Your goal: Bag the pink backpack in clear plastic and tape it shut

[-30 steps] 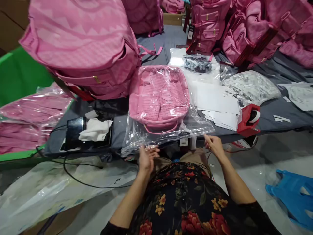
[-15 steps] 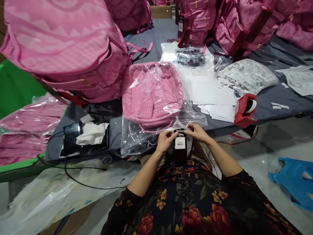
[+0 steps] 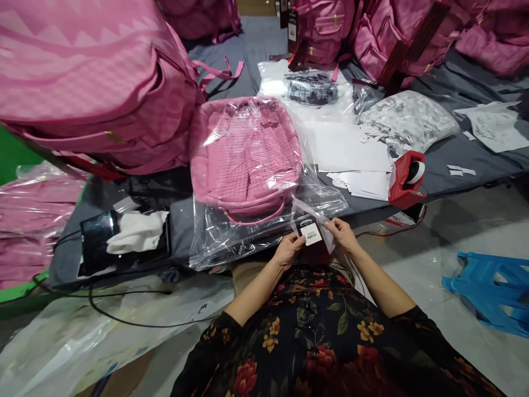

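Observation:
A pink backpack (image 3: 246,154) lies flat inside a clear plastic bag (image 3: 231,234) on the grey table, its handle toward me. At the bag's open mouth, my left hand (image 3: 288,251) and my right hand (image 3: 342,236) each pinch a dark hang tag (image 3: 311,231) with a white barcode label, along with a flap of the clear plastic. Both hands sit just below the table's front edge, close together.
A big pink backpack (image 3: 91,88) looms at the left, more pink backpacks (image 3: 372,33) at the back. White paper sheets (image 3: 351,154), a red tape dispenser (image 3: 407,179), bagged paper slips (image 3: 407,118), a black device with white cloth (image 3: 124,237), a blue stool (image 3: 491,292) on the floor.
My hands came together from apart and took hold of the hang tag. The tag has since been raised and tilted up toward the bag's mouth.

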`<state>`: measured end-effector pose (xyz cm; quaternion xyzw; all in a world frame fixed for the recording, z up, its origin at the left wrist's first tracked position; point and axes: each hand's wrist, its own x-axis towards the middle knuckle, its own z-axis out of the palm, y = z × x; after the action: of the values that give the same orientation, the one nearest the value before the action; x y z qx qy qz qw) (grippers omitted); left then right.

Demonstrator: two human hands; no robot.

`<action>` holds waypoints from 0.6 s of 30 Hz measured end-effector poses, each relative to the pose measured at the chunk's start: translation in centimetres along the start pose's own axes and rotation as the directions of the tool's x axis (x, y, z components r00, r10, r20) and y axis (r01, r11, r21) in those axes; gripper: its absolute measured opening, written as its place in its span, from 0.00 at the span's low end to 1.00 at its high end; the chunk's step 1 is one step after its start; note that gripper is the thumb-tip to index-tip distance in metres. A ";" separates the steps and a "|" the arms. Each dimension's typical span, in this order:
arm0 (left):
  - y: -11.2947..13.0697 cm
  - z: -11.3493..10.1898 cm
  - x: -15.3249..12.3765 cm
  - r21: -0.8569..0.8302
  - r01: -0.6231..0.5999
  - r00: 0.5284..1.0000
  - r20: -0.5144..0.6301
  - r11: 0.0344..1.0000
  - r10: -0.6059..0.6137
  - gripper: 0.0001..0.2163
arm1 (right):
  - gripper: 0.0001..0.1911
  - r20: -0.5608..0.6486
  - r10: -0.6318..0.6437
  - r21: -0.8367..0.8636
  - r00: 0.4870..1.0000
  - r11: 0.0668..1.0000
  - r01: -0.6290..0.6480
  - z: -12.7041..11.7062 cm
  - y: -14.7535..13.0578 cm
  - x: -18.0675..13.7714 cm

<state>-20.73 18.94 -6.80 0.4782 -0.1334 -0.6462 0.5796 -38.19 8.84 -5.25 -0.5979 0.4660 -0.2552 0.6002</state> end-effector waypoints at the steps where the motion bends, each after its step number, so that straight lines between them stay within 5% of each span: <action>1: -0.3 0.1 0.2 0.046 -0.009 1.000 -0.022 0.999 0.010 0.33 | 0.31 -0.028 -0.049 -0.070 0.998 0.996 0.047 -0.1 0.2 -0.2; 4: -1.0 0.2 0.7 0.178 -0.050 0.991 -0.111 0.983 0.070 0.32 | 0.28 -0.033 -0.153 -0.210 0.988 0.967 0.143 -0.1 0.7 -0.7; 6: -1.5 0.2 0.9 0.310 -0.100 0.983 -0.114 0.946 0.141 0.30 | 0.25 -0.009 -0.112 -0.198 0.994 0.974 0.108 -0.1 0.9 -1.0; 9: -1.9 0.0 1.3 0.501 -0.164 0.977 -0.035 0.850 0.209 0.29 | 0.25 0.050 -0.054 -0.208 0.997 0.976 0.063 0.1 1.0 -1.1; 14: -0.6 -1.1 0.3 0.646 -0.191 0.981 0.111 0.739 0.157 0.27 | 0.23 0.001 -0.146 -0.465 0.989 0.876 0.130 0.0 0.8 -1.3; 16: 1.2 -1.3 -0.6 0.784 -0.312 0.947 0.208 0.537 0.247 0.23 | 0.20 -0.036 -0.226 -0.548 0.974 0.819 0.170 -0.5 0.6 -1.9; 18: 3.7 -0.7 -0.8 0.841 -0.502 0.837 0.413 0.203 0.360 0.15 | 0.16 -0.020 -0.335 -0.637 0.942 0.730 0.247 -1.0 0.6 -2.6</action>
<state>-18.04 18.84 -4.10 0.6200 -0.6391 -0.2923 0.3488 -40.33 10.71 -4.96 -0.8100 0.4635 -0.2161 0.2871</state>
